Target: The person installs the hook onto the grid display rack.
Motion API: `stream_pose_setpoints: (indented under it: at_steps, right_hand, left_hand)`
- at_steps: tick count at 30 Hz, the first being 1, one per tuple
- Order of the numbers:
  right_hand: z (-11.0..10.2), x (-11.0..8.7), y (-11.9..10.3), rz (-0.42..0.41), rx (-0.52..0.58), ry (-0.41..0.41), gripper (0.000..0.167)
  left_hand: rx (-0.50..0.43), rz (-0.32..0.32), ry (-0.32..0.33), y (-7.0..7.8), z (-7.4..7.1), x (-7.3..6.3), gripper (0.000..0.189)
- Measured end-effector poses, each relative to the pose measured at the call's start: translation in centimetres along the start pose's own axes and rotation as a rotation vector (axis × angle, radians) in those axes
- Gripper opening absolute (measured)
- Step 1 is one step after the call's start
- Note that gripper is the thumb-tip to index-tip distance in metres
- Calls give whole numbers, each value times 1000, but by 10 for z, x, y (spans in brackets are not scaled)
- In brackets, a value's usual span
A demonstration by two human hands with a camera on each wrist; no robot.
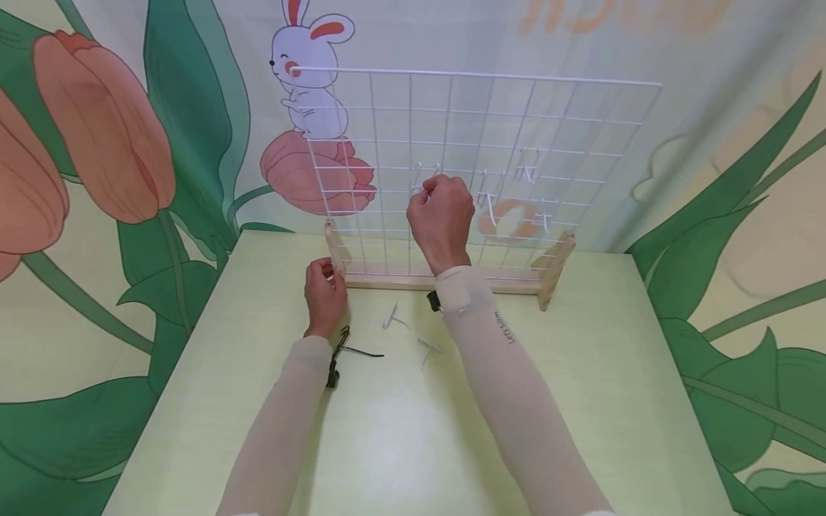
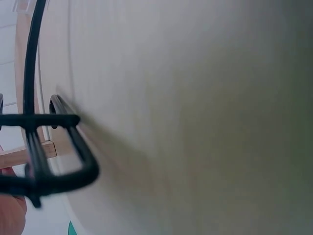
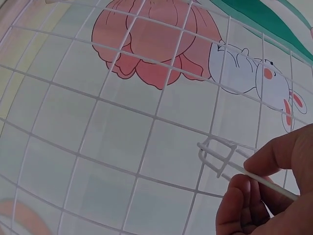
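Note:
My right hand point(image 1: 442, 218) pinches the prong of a white wire hook point(image 3: 217, 155), fingers curled. The hook's bracket lies against the white wire grid point(image 3: 155, 116), left of its middle; whether it is seated on a wire I cannot tell. My left hand point(image 1: 325, 297) grips the left foot of the wooden stand point(image 1: 445, 285) that holds the grid upright. Its fingers are mostly outside the left wrist view. A black wire hook point(image 2: 54, 120) looms large there. In the head view it lies on the table beside my left wrist.
Several white hooks point(image 1: 528, 173) hang on the grid's right half. Two loose white hooks, a left one point(image 1: 395, 317) and a right one point(image 1: 429, 345), lie on the pale green table point(image 1: 387, 444) between my arms. A printed curtain point(image 1: 697, 143) with a rabbit and tulips hangs behind.

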State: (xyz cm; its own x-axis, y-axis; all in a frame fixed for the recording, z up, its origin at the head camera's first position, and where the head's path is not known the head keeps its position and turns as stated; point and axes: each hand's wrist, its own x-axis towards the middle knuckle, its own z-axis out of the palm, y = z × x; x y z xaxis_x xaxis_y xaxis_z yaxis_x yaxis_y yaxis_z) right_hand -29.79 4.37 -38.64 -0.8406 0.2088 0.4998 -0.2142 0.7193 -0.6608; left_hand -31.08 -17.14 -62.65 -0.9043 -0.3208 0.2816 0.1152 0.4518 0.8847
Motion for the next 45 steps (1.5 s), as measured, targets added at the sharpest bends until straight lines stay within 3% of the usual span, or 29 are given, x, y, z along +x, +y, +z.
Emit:
stream_pose_setpoints:
  at_steps: [9, 16, 23, 35, 45]
  right_hand:
    - [3, -6, -1, 21, 20, -20, 20]
    - [2, -11, 1, 6, 50, 20, 22]
    - [-3, -13, 0, 2, 56, 50, 23]
    - [-18, -27, -2, -6, 164, 63, 25]
    - [-30, -51, 5, -112, 246, 115, 23]
  left_hand:
    - [-8, -9, -2, 2, -2, -1, 30]
    - [-9, -24, -8, 4, -2, -2, 31]
    - [-15, -14, -7, 4, -1, -1, 30]
    - [10, -6, 1, 0, 0, -1, 31]
    - [12, -13, -10, 7, -4, -2, 31]
